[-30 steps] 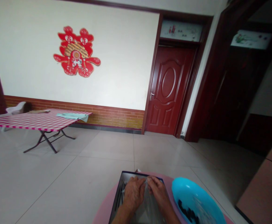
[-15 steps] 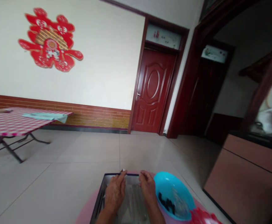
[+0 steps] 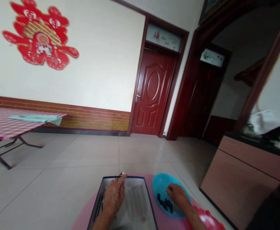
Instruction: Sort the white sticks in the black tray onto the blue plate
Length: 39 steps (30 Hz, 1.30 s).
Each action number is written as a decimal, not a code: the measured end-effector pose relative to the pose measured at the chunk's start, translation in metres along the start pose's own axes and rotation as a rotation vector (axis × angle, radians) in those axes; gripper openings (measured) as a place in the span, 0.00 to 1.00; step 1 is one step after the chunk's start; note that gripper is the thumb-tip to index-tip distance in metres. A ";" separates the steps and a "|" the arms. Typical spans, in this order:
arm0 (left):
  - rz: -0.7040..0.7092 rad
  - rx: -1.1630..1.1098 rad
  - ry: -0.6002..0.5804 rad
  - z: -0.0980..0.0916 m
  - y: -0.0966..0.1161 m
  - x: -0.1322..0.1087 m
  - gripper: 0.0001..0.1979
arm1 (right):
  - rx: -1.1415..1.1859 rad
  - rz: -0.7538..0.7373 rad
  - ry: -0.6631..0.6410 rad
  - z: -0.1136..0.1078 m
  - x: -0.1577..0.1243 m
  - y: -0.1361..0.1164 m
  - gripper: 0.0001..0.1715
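Observation:
My left hand (image 3: 114, 195) rests over the left part of a shallow dark-rimmed tray (image 3: 146, 189), its index finger stretched to the far rim. Nothing shows in its fingers. Inside the tray lie several thin, clear-looking strips (image 3: 137, 203) side by side. My right hand (image 3: 177, 194) is above a blue bowl (image 3: 159, 180), fingers curled together; whether they pinch anything small is hidden. Several small black pieces (image 3: 165, 203) lie in the bowl, below and left of that hand. Clear plastic in the bowl is mostly covered by my right wrist.
Tray and bowl stand on a pink round surface (image 3: 148, 179). A red glossy scalloped object (image 3: 209, 220) sits beside the bowl. A checkered folding table (image 3: 0, 123) stands left, with a pale green cloth (image 3: 34, 118). At right is a brown cabinet (image 3: 245, 172); a red door (image 3: 151, 92) stands beyond.
My right hand has moved right, from the tray's far edge to above the blue bowl. My left hand stays over the tray. The view has turned slightly right.

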<state>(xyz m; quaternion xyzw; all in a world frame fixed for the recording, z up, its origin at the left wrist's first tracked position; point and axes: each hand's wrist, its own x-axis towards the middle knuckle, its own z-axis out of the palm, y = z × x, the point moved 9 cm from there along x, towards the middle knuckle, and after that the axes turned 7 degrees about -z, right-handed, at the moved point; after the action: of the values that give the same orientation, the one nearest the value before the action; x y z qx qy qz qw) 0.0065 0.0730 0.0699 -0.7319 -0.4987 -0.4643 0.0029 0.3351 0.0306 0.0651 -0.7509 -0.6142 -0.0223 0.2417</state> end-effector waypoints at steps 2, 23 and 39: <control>0.001 0.002 -0.005 0.001 0.000 0.000 0.18 | -0.047 -0.012 -0.046 0.007 -0.006 0.011 0.07; 0.087 0.003 0.097 -0.001 0.009 -0.006 0.17 | 0.035 -0.332 -0.152 0.061 -0.001 -0.023 0.11; 0.005 -0.020 0.152 -0.001 0.004 -0.007 0.18 | 1.521 0.263 -0.119 0.082 0.003 -0.182 0.18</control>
<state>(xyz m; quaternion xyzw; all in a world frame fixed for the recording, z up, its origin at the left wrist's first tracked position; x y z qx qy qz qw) 0.0076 0.0658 0.0677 -0.6959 -0.4905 -0.5233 0.0348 0.1442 0.0890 0.0555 -0.4451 -0.3784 0.4748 0.6582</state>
